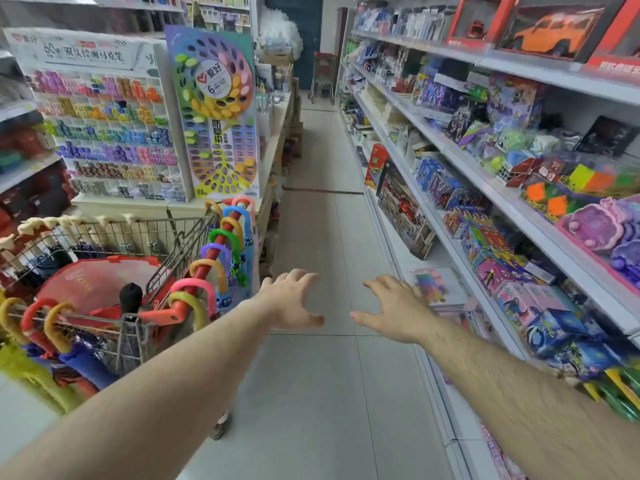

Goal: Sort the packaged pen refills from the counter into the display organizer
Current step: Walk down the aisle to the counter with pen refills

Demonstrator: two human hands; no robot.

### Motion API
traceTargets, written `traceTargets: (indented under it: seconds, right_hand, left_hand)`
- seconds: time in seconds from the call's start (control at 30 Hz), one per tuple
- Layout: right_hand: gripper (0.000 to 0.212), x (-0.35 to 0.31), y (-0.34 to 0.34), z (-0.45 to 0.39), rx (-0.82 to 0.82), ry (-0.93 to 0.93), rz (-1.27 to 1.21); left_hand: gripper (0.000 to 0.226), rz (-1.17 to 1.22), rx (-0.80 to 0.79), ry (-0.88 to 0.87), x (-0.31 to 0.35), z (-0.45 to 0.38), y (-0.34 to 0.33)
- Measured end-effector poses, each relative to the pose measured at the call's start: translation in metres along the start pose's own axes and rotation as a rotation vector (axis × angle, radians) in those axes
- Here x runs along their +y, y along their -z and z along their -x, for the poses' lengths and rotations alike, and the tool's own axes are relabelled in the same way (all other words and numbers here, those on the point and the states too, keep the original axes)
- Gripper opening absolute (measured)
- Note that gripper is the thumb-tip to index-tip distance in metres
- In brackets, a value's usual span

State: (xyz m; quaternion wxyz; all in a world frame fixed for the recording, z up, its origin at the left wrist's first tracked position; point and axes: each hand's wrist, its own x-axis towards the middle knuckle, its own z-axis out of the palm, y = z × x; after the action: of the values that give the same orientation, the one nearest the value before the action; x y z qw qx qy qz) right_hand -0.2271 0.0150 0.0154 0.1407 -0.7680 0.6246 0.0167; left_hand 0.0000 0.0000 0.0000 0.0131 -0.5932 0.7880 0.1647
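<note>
Both my arms reach forward over a shop aisle. My left hand (291, 299) is held out flat with its fingers spread and holds nothing. My right hand (394, 308) is likewise spread and empty, close to the lowest shelf on the right. I see no packaged pen refills. A white marker display (104, 133) with many small compartments stands on a counter at the left, beside a tall colourful pen display board (216, 112). Whether either is the display organizer I cannot tell.
A wire shopping cart (138, 289) with a red basket and several umbrellas hung on its rim stands at the left. Toy shelves (485, 188) line the right side. The tiled aisle floor (318, 209) runs ahead to another cart (323, 76) at the far end.
</note>
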Motion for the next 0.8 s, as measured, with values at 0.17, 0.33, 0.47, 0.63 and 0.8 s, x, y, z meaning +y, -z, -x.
traceTargets:
  seconds: [0.17,0.33,0.47,0.63,0.8]
  right_hand:
    - [0.086,0.016,-0.019,-0.039,-0.060,-0.044,-0.045]
    - [0.088,0.061,-0.030,-0.113,-0.087,-0.044,-0.037]
    - [0.087,0.108,-0.017,-0.198,-0.086,0.014,-0.090]
    - [0.090,0.162,0.030,-0.312,-0.125,0.087,-0.100]
    - [0.097,0.196,0.068,-0.430,-0.216,0.166,-0.081]
  left_hand:
    - [0.088,0.004,-0.029,0.002,-0.009,-0.051,-0.015]
    - [0.084,0.013,-0.075,-0.018,-0.005,-0.138,-0.024]
    - [0.083,0.048,-0.079,-0.006,0.000,-0.226,-0.018]
    - [0.084,0.113,-0.116,0.048,0.002,-0.333,0.020]
    - [0.084,0.191,-0.085,0.091,-0.018,-0.437,0.056]
